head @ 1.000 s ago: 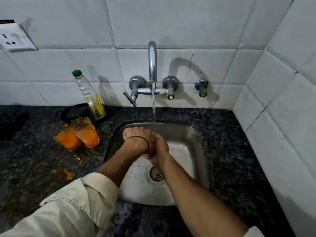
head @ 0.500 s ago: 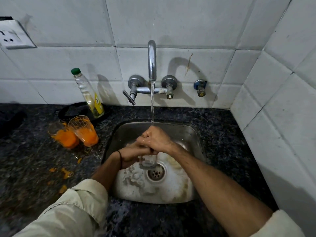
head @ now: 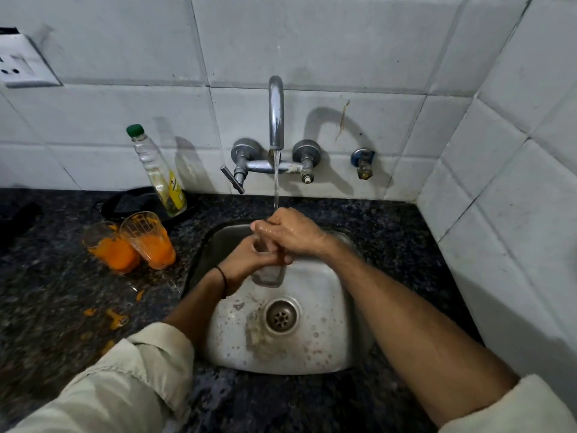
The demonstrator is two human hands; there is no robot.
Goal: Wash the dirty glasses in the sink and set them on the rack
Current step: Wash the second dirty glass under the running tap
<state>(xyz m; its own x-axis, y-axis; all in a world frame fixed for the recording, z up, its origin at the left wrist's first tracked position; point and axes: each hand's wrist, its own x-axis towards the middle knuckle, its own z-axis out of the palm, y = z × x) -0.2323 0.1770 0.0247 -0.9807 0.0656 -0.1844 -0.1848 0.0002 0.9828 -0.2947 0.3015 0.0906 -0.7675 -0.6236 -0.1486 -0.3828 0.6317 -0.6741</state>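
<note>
So that the tap water (head: 276,182) rinses it, the left hand (head: 246,260) grips the glass tumbler (head: 268,275), the right hand (head: 290,234) clasping its rim.

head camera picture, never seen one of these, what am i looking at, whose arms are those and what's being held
There is no machine here. A person wears one wide-angle camera on the head, so you look down along their own two arms. It is the only view.

The left hand grips a clear glass over the steel sink. The right hand is curled over the glass's top, under water running from the tap.

On the dark counter to the left stand a dirty glass and a second dirty glass, both holding something orange. A green-capped bottle stands behind them, and orange spatters lie in front. No drying rack shows in the picture.
</note>
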